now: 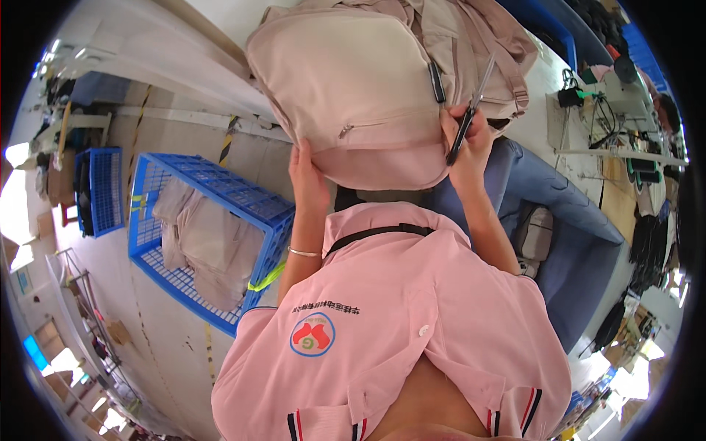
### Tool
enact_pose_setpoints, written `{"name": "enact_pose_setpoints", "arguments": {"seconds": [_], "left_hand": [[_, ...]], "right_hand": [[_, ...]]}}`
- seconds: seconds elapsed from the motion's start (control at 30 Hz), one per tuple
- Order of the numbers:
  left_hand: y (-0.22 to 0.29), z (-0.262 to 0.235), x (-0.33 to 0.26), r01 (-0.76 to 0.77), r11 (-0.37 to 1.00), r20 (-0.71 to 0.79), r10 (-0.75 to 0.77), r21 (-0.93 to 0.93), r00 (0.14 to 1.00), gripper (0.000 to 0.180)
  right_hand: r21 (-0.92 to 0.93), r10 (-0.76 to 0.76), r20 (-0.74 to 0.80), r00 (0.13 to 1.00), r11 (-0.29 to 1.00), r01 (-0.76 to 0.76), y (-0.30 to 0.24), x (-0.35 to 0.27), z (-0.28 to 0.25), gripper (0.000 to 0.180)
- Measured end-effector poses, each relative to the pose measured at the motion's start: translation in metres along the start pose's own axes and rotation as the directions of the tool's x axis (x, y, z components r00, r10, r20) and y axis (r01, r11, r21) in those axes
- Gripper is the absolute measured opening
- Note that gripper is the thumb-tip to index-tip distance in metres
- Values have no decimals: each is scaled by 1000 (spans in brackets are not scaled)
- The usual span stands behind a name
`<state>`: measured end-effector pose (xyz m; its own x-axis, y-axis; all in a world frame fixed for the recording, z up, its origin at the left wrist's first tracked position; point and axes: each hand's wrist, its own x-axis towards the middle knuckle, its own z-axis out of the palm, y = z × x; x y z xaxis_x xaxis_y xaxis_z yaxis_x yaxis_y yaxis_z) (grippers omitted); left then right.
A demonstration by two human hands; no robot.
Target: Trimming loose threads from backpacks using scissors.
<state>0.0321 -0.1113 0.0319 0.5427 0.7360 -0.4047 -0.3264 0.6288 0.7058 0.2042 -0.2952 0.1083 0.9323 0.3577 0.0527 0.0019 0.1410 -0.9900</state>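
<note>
A beige-pink backpack lies in front of me, its zipped front pocket facing up. My left hand grips the backpack's lower left edge, the fingers partly hidden beside the fabric. At the lower right edge is my right hand, closed round a slim tool with a black handle and a long, pointed silver end. The tool points up and away from me, and its exact kind is not clear. That hand also touches the backpack's side. A small metal zip pull hangs at the pocket's left end.
More beige bag fabric with straps is heaped behind the backpack on the right. To my left stands a blue plastic crate holding folded bag pieces. Blue cloth hangs at my right, with another bag among it.
</note>
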Motion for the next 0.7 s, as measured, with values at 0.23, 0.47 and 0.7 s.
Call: {"name": "enact_pose_setpoints", "arguments": {"seconds": [0.23,0.47,0.7], "left_hand": [[122,27,3,-501,792,151,480,349,864,20],[250,102,12,-750,265,764,71,606,642,19],[304,212,56,-849,248,789,-551,467,272,17]], "right_hand": [[-17,165,45,985,986,-164,27,-25,-33,12],[-121,-412,-25,911,906,407,-48,17,-25,21],[-418,-359,140,923,824,384,-98,27,17,33]]}}
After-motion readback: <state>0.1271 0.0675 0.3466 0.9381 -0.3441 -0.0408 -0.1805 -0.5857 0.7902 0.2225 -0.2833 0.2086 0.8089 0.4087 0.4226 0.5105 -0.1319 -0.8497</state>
